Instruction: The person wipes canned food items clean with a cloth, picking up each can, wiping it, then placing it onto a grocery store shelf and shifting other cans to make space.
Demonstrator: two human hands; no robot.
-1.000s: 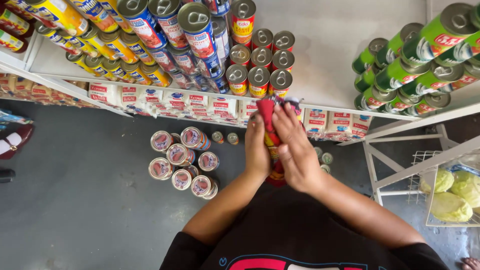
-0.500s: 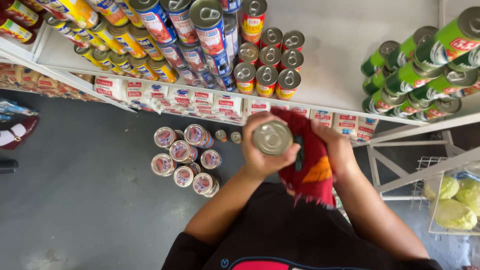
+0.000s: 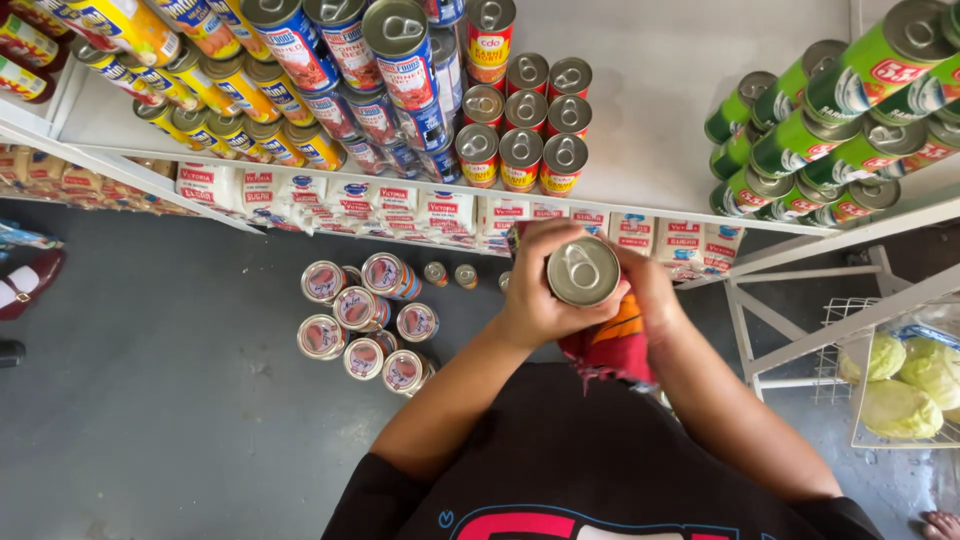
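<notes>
I hold a tin can [image 3: 583, 270] with a silver pull-tab lid upright in front of my chest. My left hand [image 3: 535, 300] grips its side from the left. My right hand [image 3: 648, 292] presses a red and orange cloth [image 3: 612, 345] against the can's right side, and the cloth hangs down below it. On the white shelf [image 3: 680, 110] just beyond my hands stand several small red cans [image 3: 520, 150] in rows.
Blue cans [image 3: 385, 60] and yellow cans [image 3: 200, 110] fill the shelf's left, green cans [image 3: 830, 120] its right. Flat white packets [image 3: 400, 205] line the lower shelf. Several cans [image 3: 360, 325] stand on the grey floor. A wire basket [image 3: 855, 395] of cabbages sits at right.
My hands have turned the can from a cloth-wrapped bundle to lid-up, and the cloth now hangs at its right side. The can has come slightly right and lower in view.
</notes>
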